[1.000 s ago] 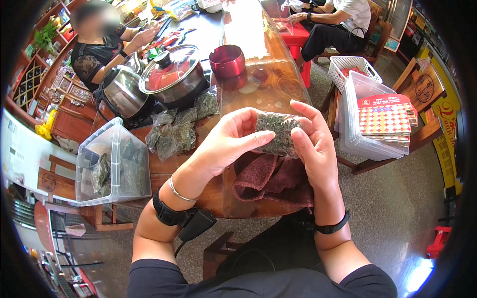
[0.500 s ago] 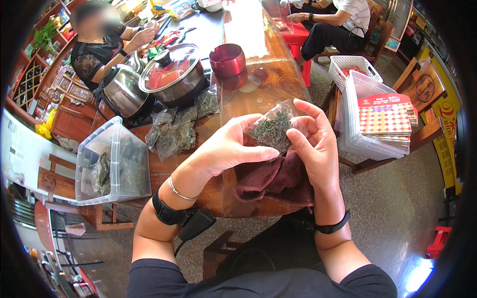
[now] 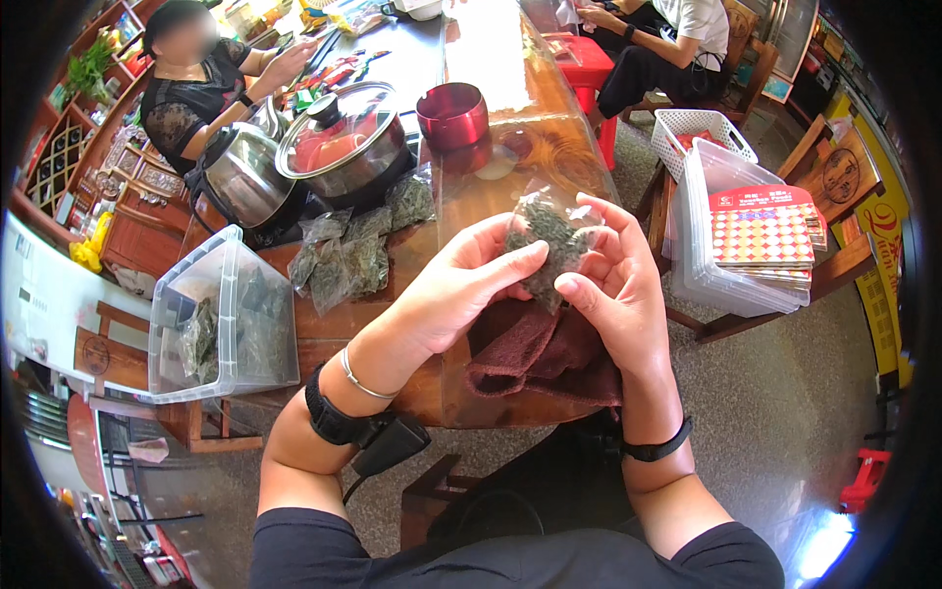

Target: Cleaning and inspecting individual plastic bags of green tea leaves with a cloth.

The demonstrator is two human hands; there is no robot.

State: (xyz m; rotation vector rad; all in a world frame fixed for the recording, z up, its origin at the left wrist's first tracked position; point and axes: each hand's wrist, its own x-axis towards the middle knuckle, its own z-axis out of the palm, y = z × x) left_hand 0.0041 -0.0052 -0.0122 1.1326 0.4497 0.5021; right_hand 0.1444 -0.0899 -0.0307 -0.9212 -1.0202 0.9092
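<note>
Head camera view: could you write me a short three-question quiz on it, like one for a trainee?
1. Which hand holds the small clear plastic bag of dark green leafy bits?
2. True or false: the crumpled maroon cloth lies on the brown wooden table.
3. What stands just right of the round steel pot with a glass lid?
A) a shiny red round container
B) a yellow bag
C) a leafy green plant

Key:
1. Both: the left hand and the right hand.
2. True.
3. A.
</note>
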